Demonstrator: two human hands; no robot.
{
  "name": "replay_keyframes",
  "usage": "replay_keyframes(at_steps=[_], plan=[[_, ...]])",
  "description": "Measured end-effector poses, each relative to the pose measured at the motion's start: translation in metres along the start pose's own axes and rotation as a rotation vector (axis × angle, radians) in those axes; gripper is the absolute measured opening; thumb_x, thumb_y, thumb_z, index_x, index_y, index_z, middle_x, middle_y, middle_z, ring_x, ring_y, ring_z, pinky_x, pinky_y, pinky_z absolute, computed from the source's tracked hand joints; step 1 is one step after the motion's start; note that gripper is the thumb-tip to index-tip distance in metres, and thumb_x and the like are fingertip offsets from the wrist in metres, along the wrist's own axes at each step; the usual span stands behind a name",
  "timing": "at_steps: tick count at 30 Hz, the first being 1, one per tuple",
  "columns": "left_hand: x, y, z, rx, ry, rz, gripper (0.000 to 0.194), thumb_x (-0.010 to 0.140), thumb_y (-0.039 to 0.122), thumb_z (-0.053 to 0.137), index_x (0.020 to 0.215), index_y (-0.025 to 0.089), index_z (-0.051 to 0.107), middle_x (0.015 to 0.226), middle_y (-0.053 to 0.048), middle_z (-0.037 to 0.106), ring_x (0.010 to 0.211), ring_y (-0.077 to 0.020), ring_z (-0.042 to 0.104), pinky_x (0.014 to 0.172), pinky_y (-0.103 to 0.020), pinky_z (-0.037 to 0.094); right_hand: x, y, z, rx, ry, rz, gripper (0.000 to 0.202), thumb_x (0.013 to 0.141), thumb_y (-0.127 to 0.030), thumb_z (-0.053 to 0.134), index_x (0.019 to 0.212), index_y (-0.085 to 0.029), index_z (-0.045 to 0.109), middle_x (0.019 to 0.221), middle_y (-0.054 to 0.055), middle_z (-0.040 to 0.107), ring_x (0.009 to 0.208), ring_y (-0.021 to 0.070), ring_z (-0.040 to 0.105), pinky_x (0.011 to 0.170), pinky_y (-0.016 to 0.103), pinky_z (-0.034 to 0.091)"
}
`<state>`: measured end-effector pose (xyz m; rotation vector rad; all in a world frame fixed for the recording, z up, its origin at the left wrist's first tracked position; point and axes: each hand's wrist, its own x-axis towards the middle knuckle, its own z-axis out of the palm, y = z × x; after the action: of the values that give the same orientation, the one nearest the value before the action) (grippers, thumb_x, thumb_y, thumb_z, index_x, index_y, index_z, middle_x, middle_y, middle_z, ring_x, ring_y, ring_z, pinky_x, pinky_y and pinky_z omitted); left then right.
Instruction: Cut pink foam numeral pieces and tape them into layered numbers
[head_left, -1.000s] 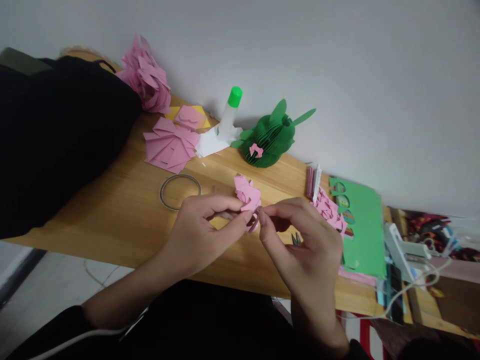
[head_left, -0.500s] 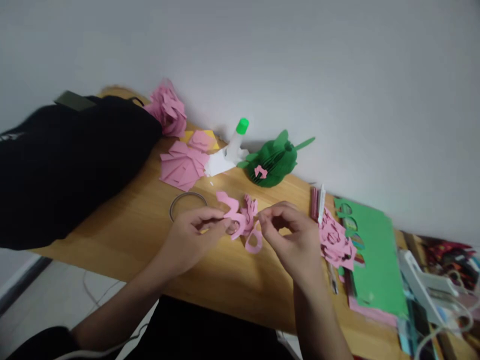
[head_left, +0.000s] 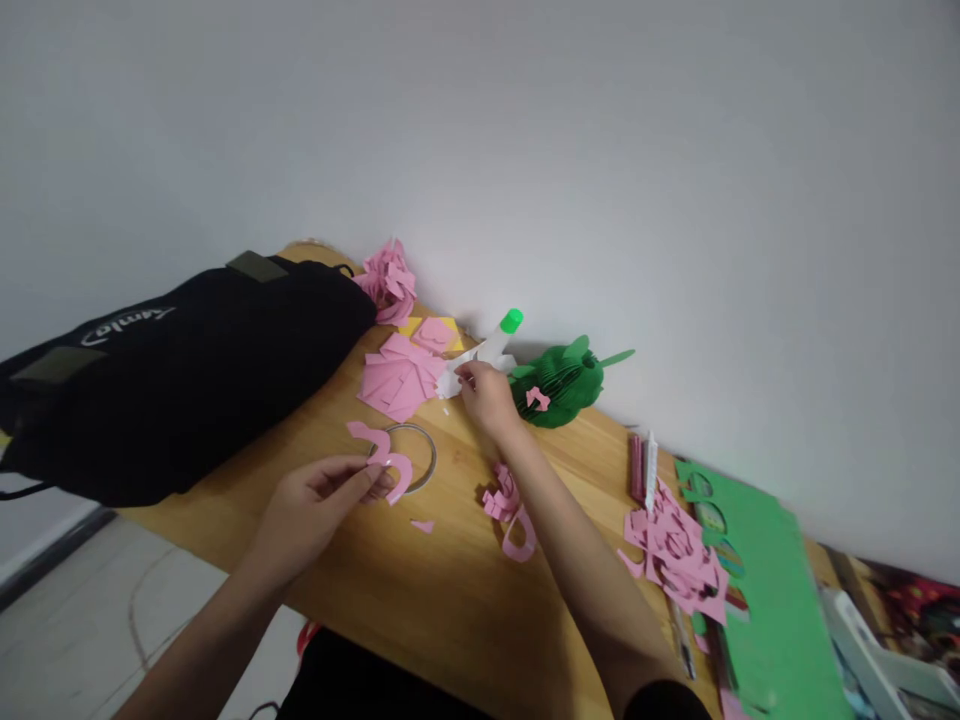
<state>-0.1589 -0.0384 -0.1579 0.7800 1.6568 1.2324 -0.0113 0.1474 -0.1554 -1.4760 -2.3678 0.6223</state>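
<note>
Between the thumb and fingers of my left hand [head_left: 326, 505] is a wavy pink paper strip [head_left: 381, 455], held above a thin metal ring [head_left: 429, 462]. My right hand [head_left: 487, 395] stretches to the back of the table, over a white paper [head_left: 448, 383] beside a glue stick with a green cap [head_left: 511, 321]. Its fingers are bent together; what they hold, if anything, is hidden. Under the right forearm lie a small curled pink paper piece [head_left: 504, 495] and a pink paper loop [head_left: 519, 550]. A pink scrap [head_left: 422, 525] rests near my left hand.
A black bag [head_left: 247, 370] covers the table's left side. Pink folded paper [head_left: 401, 380] and a pink paper flower [head_left: 390, 285] lie behind. A green paper cactus [head_left: 566, 385] stands by the wall. To the right are pink cutouts [head_left: 679, 550] and green sheets [head_left: 787, 600].
My left hand has moved left with the pink strip, away from the curled piece. My right hand has reached back to the white paper. A pink scrap now shows on the table; the view has shifted.
</note>
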Motion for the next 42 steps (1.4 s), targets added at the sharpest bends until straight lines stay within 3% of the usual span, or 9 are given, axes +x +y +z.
replay_keyframes(at_steps=[13, 18, 24, 28, 31, 35, 36, 38, 42], plan=[[0.000, 0.010, 0.014, -0.204, -0.084, -0.019, 0.030, 0.060, 0.049, 0.081, 0.071, 0.021, 0.077, 0.070, -0.005, 0.077, 0.064, -0.0192, 0.070, 0.066, -0.030, 0.059, -0.005, -0.001, -0.010, -0.053, -0.039, -0.047, 0.040, 0.081, 0.003, 0.048, 0.107, -0.014, 0.074, 0.108, 0.011, 0.075, 0.098, 0.0228, 0.069, 0.091, 0.035, 0.051], [-0.008, 0.026, 0.022, -0.214, -0.091, -0.014, 0.028, 0.058, 0.045, 0.082, 0.070, 0.020, 0.077, 0.070, -0.005, 0.077, 0.064, -0.0177, 0.069, 0.064, -0.027, 0.057, 0.001, -0.003, -0.011, -0.074, -0.067, -0.055, 0.018, 0.093, -0.017, 0.061, 0.109, -0.014, 0.069, 0.114, 0.010, 0.070, 0.106, 0.0233, 0.066, 0.093, 0.043, 0.053], [-0.014, 0.036, 0.018, -0.206, -0.074, 0.041, 0.027, 0.064, 0.044, 0.081, 0.074, 0.020, 0.077, 0.075, -0.004, 0.078, 0.067, -0.0181, 0.070, 0.068, -0.030, 0.059, 0.011, -0.010, -0.013, -0.057, -0.094, 0.037, 0.029, 0.096, -0.032, 0.062, 0.121, -0.018, 0.062, 0.123, 0.009, 0.064, 0.103, 0.0231, 0.065, 0.087, 0.044, 0.057], [-0.020, 0.046, 0.015, -0.218, -0.055, 0.052, 0.030, 0.062, 0.044, 0.082, 0.074, 0.018, 0.076, 0.075, -0.006, 0.078, 0.066, -0.0187, 0.070, 0.068, -0.031, 0.059, 0.003, -0.017, -0.022, 0.049, -0.095, 0.068, 0.028, 0.098, -0.040, 0.056, 0.099, -0.015, 0.069, 0.101, 0.008, 0.071, 0.090, 0.0197, 0.068, 0.080, 0.036, 0.056], [-0.025, 0.063, 0.018, -0.235, -0.067, 0.092, 0.028, 0.062, 0.043, 0.081, 0.071, 0.017, 0.076, 0.075, -0.007, 0.077, 0.067, -0.0182, 0.070, 0.067, -0.030, 0.059, -0.023, -0.022, -0.039, 0.204, -0.166, 0.013, 0.068, 0.102, -0.058, 0.030, 0.061, -0.015, 0.065, 0.060, 0.005, 0.065, 0.061, 0.0148, 0.065, 0.062, 0.025, 0.051], [-0.031, 0.095, 0.035, -0.273, -0.168, 0.213, 0.020, 0.066, 0.037, 0.077, 0.068, 0.017, 0.075, 0.071, -0.005, 0.076, 0.065, -0.0175, 0.069, 0.060, -0.027, 0.057, -0.087, -0.025, -0.080, 0.435, -0.298, -0.105, 0.085, 0.094, -0.072, 0.004, 0.062, -0.019, 0.062, 0.047, -0.001, 0.055, 0.039, 0.0107, 0.048, 0.044, 0.024, 0.043], [-0.032, 0.104, 0.043, -0.272, -0.205, 0.255, 0.017, 0.067, 0.034, 0.076, 0.067, 0.017, 0.074, 0.069, -0.005, 0.075, 0.064, -0.0166, 0.068, 0.059, -0.026, 0.056, -0.105, -0.024, -0.092, 0.622, -0.328, -0.177, 0.078, 0.091, -0.077, 0.016, 0.067, -0.019, 0.063, 0.050, -0.001, 0.056, 0.040, 0.0109, 0.046, 0.043, 0.024, 0.042], [-0.036, 0.121, 0.059, -0.253, -0.271, 0.352, 0.012, 0.068, 0.028, 0.073, 0.064, 0.017, 0.073, 0.063, -0.003, 0.072, 0.059, -0.0137, 0.065, 0.058, -0.024, 0.054, -0.136, -0.024, -0.113, 0.843, -0.160, -0.223, 0.053, 0.080, -0.072, 0.057, 0.070, -0.020, 0.062, 0.056, -0.004, 0.055, 0.045, 0.0097, 0.046, 0.043, 0.022, 0.039], [-0.042, 0.142, 0.094, -0.176, -0.394, 0.500, 0.016, 0.073, 0.028, 0.069, 0.062, 0.017, 0.069, 0.061, 0.000, 0.069, 0.055, -0.0117, 0.062, 0.056, -0.023, 0.053, -0.176, -0.020, -0.143, 0.876, 0.214, -0.172, 0.028, 0.082, -0.042, 0.069, 0.068, -0.020, 0.061, 0.057, -0.005, 0.051, 0.048, 0.0083, 0.043, 0.044, 0.021, 0.036]])
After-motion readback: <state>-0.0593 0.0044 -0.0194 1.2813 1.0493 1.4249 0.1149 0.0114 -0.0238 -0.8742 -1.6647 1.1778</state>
